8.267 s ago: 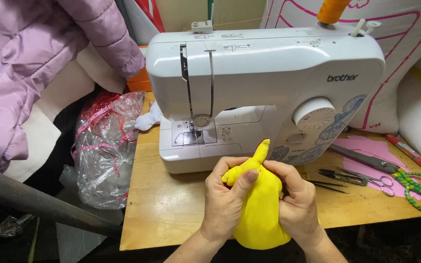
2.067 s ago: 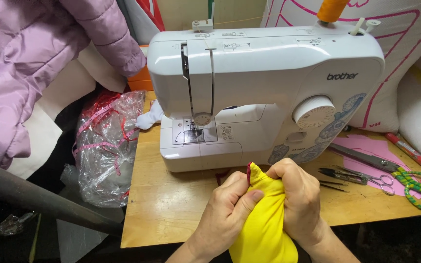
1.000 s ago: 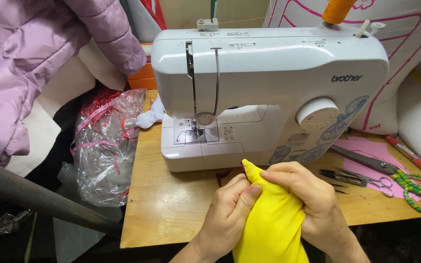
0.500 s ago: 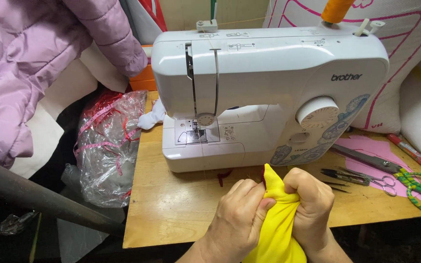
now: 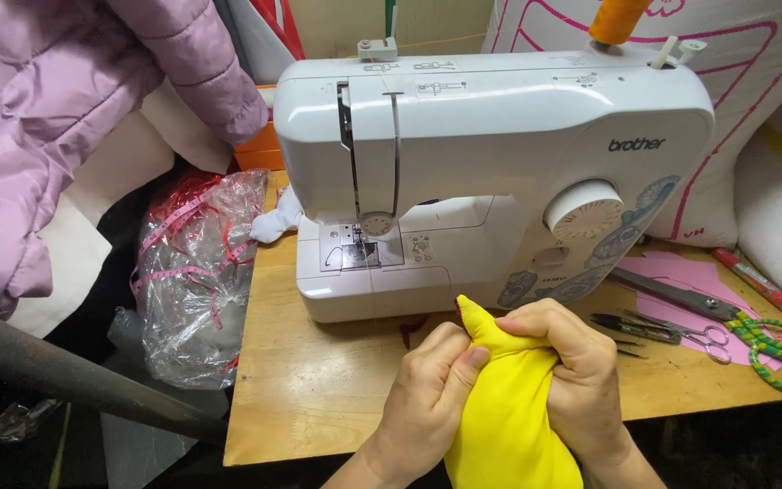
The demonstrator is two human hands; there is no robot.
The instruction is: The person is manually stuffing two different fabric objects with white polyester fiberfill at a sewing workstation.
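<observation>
Both hands grip a stuffed yellow fabric piece [image 5: 500, 417] just in front of the white sewing machine [image 5: 491, 154]. My left hand [image 5: 423, 398] presses its thumb into the left side of the fabric. My right hand [image 5: 567, 371] wraps over the top and right side. A pointed yellow tip sticks up between the hands, close to the machine's base. The lower part of the fabric runs out of view at the bottom.
The machine stands on a wooden table [image 5: 319, 389]. Scissors [image 5: 681, 303], small snips [image 5: 653, 328] and pink paper [image 5: 681, 281] lie at right. A clear plastic bag with pink ribbon [image 5: 196, 272] hangs at the left edge. A lilac padded jacket [image 5: 56, 127] fills the upper left.
The yellow piece has been turned and squeezed between my hands over the frames. Its pointed tip now sits lower and further left, and my right hand covers more of the top.
</observation>
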